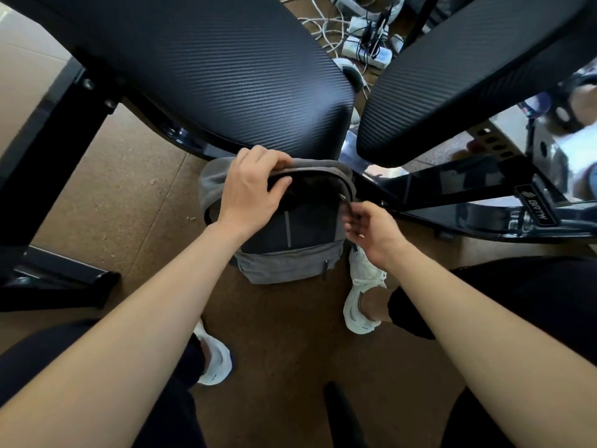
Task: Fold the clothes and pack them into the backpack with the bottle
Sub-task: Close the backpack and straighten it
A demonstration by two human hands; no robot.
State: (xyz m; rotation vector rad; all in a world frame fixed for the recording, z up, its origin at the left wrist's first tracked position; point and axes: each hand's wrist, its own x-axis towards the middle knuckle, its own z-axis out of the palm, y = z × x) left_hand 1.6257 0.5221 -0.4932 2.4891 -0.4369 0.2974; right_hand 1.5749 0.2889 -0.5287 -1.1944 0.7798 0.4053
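A grey and black backpack [290,253] stands upright on the brown floor between my feet and a black table. My left hand [255,189] grips the top edge of the backpack, fingers curled over its rim. At the bag's right side my right hand [368,227] pinches the zipper pull or the edge by the zipper. The top opening looks dark, and I cannot see what lies inside. No clothes and no bottle are in view.
Two black carbon-patterned tabletops [210,69] [468,69] overhang the bag, with black table legs [468,202] on either side. Power strips and white cables [365,43] lie on the floor beyond. My white shoes [361,299] [213,360] flank the backpack.
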